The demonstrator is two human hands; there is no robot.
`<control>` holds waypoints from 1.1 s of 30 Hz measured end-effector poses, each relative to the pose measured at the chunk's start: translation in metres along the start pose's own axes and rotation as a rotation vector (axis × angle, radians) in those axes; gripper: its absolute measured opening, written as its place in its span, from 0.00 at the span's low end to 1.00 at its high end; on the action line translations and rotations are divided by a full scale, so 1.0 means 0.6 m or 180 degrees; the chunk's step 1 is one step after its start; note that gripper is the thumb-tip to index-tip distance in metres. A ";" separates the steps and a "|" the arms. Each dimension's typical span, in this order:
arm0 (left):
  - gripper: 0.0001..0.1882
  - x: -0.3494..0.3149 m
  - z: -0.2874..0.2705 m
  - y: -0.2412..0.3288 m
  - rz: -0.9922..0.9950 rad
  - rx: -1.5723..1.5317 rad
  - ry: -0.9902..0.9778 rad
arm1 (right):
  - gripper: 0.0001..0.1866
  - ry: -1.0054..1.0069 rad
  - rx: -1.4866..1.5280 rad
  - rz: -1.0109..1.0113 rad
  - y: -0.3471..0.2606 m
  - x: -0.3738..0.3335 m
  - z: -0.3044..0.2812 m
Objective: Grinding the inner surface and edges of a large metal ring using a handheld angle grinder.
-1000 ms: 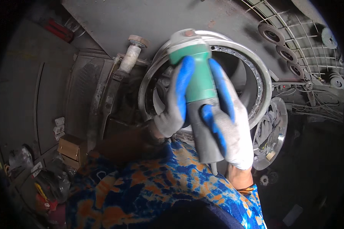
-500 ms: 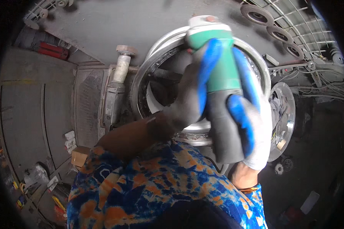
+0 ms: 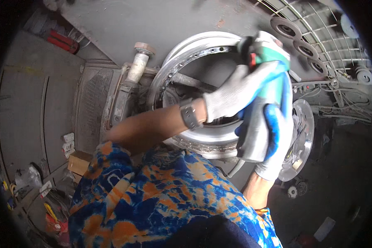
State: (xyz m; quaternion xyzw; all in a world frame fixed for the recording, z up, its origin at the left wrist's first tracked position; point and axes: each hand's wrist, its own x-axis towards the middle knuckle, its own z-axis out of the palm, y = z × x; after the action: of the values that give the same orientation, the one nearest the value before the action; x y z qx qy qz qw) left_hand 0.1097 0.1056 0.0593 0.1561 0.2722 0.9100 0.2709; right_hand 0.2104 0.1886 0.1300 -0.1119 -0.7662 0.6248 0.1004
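Head view, left to right: cardboard box (image 3: 79, 163) down low, then a post (image 3: 137, 69) with a round head, near the left edge of a metal wheel (image 3: 219, 136). Left hand (image 3: 239, 93), gloved, watch (image 3: 189, 115) on wrist, wrapped round the green front of a power tool (image 3: 258, 120). Tool's over the wheel's right edge; can't tell if touching. Right hand (image 3: 280, 132), gloved, gripping its grey rear. Metal ring (image 3: 309, 142) beyond that edge.
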 end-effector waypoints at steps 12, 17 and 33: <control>0.32 -0.263 -0.161 -0.153 0.2222 0.1396 0.1478 | 0.52 -0.2477 -0.1070 -0.0384 0.034 -0.013 0.071; 0.29 -0.196 -0.107 -0.102 0.1986 0.0880 0.0939 | 0.51 -0.1886 -0.0492 0.0260 0.018 -0.011 0.047; 0.23 -0.206 -0.113 -0.102 0.2367 0.2791 0.1603 | 0.50 -0.1984 -0.0968 -0.0095 0.013 -0.001 0.043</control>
State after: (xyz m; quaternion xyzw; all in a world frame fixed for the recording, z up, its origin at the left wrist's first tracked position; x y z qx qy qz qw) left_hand 0.2050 0.0497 -0.0473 0.1178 0.6031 0.7560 -0.2255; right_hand 0.2037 0.1657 0.1172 0.0818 -0.8459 0.5061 -0.1472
